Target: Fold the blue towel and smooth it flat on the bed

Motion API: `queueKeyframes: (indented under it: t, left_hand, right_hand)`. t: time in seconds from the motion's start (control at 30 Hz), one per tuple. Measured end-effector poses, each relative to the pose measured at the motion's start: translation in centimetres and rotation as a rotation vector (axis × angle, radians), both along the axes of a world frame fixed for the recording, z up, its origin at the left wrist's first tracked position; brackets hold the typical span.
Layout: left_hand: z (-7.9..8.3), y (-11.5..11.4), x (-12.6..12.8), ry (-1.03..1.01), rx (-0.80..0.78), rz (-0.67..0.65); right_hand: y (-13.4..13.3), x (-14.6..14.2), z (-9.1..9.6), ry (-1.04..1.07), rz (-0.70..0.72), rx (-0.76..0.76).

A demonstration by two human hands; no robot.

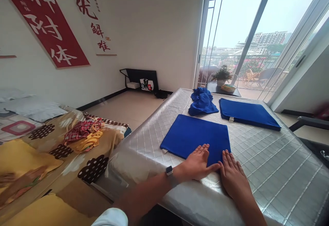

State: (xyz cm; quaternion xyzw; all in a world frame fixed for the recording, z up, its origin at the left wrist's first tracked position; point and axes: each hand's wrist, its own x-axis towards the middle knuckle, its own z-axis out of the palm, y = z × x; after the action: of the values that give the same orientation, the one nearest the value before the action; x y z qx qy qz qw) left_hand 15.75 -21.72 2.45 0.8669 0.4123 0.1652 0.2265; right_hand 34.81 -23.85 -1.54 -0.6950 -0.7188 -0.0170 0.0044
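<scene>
A folded blue cloth (pixel 195 135) lies flat on the plastic-wrapped mattress (pixel 269 171). My left hand (pixel 197 164), with a watch at the wrist, rests flat and open on the cloth's near edge. Beside it, my right hand (pixel 232 176) lies flat with its fingers stretched out, fingertips on the cloth's near right corner. Further back lies a stack of folded blue cloths (pixel 248 113), and to its left a crumpled blue cloth (pixel 202 102).
A bed with patterned bedding (pixel 51 150) stands at the left, with a heap of red and yellow clothes (pixel 83 135) on it. A small table with a potted plant (pixel 222 75) stands by the glass balcony door (pixel 246 30). Red banners hang on the wall.
</scene>
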Motion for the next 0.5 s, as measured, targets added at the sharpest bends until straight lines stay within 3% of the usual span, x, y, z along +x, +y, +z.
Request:
queueKeyframes:
  t: [0.27,0.37,0.5]
  left_hand:
    - [-1.2,1.3,-11.7,0.118,0.024,0.492]
    - [-1.7,0.7,-13.5,0.099,0.080,0.512]
    - [-1.9,0.1,-13.4,0.060,0.082,0.543]
  right_hand:
    - [0.1,0.0,-0.6,0.054,-0.028,0.010]
    - [0.2,0.3,-0.8,0.058,-0.008,0.031]
    - [0.3,0.6,-1.0,0.047,0.000,0.056]
